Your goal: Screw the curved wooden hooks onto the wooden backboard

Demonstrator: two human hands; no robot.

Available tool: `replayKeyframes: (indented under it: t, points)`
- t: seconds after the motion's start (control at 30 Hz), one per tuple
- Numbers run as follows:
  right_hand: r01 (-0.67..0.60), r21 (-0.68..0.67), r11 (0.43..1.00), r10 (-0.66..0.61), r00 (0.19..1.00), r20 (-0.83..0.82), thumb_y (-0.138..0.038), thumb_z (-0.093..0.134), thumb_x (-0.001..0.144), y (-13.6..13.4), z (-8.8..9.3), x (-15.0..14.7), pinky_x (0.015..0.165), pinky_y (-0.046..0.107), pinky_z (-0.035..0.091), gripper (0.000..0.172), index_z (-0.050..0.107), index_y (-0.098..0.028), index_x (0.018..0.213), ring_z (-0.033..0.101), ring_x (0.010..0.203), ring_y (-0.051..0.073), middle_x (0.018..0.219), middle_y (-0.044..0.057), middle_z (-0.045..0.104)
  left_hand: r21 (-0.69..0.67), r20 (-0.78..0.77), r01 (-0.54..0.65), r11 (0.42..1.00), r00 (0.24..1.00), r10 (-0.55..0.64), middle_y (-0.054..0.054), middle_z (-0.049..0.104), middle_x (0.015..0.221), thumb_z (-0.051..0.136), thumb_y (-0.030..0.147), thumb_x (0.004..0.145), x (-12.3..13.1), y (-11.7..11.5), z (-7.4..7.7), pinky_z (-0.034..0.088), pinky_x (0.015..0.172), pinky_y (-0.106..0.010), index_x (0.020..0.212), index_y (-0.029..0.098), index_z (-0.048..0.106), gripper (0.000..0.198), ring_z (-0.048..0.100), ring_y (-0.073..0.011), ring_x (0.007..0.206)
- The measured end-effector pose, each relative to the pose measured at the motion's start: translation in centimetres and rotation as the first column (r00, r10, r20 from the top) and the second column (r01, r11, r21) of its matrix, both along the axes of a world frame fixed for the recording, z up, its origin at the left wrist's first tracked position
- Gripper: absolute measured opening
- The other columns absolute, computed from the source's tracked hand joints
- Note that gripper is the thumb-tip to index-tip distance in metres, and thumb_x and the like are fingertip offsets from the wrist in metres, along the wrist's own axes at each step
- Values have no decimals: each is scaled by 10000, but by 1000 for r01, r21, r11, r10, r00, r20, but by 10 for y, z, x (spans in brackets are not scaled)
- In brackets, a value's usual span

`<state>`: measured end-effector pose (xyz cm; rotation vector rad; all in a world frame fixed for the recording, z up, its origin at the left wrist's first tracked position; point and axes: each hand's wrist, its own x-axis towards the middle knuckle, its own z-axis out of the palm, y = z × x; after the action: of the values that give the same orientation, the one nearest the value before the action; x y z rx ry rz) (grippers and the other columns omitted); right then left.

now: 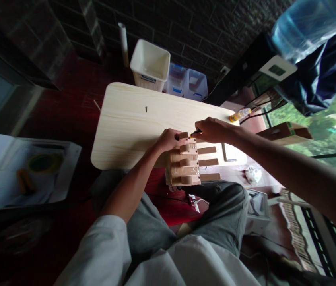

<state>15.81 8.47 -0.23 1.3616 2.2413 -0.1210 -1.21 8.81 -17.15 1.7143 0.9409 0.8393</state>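
A brown cardboard piece with several curved strips and protruding flat tabs sits at the table's near edge, partly over my lap. My left hand is closed on its far left corner. Just right of that corner, my right hand grips a small tool with a black and yellow handle. The tool's tip meets the far end of the cardboard piece. What kind of tool it is cannot be made out.
The light wooden table bears a small dark object, a yellow-capped bottle and a flat pale item. Beyond it stand a cream bin and clear boxes. A white box is at left.
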Motion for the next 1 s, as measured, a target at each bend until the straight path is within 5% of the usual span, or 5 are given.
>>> replayKeyframes:
  t: [0.33, 0.63, 0.87, 1.0]
  points:
    - [-137, -14, 991, 135, 988, -74, -337, 536, 963, -12, 10, -7, 657, 274, 375, 295, 584, -157, 1191, 667, 831, 208, 982, 125, 731, -3, 12, 0, 1000, 1000, 0, 37, 514, 559, 703, 493, 686, 0, -3, 3, 286, 517, -233, 619, 137, 648, 366, 448, -104, 551]
    - [20, 44, 999, -18, 999, -26, -481, 526, 956, -8, -3, -7, 653, 287, 389, 417, 607, -115, 1141, 669, 835, 235, 978, 170, 726, -5, 14, 4, 1000, 1000, -4, 36, 472, 547, 698, 491, 687, 1, -2, 3, 268, 508, -241, 579, 138, 605, 380, 417, -100, 539]
    - [-182, 0, 983, 181, 981, -72, -315, 491, 977, -15, 7, -19, 685, 299, 396, 297, 561, -152, 1215, 671, 887, 237, 1037, 142, 720, -5, 35, -9, 1000, 999, 9, 35, 490, 556, 700, 482, 694, 2, -3, -3, 274, 512, -237, 605, 133, 628, 367, 423, -98, 540]
    - [-124, 7, 992, 124, 992, -25, -338, 448, 1001, -16, 4, -19, 678, 310, 398, 326, 544, -109, 1213, 676, 851, 247, 992, 179, 719, -5, 18, -6, 1000, 1000, 6, 33, 480, 552, 703, 488, 696, 1, -2, -2, 266, 509, -237, 599, 131, 623, 379, 424, -99, 545]
